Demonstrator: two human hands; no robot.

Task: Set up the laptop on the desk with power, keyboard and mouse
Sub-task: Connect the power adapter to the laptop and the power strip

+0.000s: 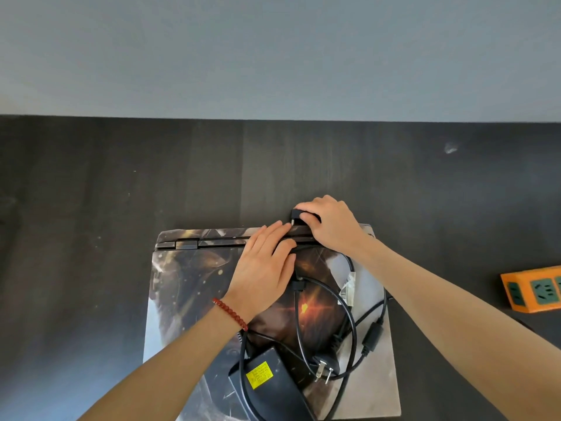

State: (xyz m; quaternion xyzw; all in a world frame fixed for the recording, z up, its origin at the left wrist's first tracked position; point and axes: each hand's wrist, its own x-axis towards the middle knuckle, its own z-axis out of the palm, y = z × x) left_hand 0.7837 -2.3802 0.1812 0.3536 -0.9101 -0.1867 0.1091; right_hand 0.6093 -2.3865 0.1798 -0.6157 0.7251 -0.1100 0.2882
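A closed laptop [194, 287] with a dark picture skin lies on the dark desk [91, 192], hinge edge away from me. My left hand [264, 268] rests flat on the lid near the hinge. My right hand [329, 223] grips the black angled charger connector [295, 214] just behind the laptop's rear edge, its metal tip pointing down at that edge. The black power brick [267, 387] with a yellow label lies on the lid near me. Its cable [352, 323] loops over the lid, and the wall plug [324, 367] rests there too.
An orange power strip [534, 291] with green sockets sits on the desk at the right edge. A grey wall [273, 56] rises behind the desk. No keyboard or mouse is in view.
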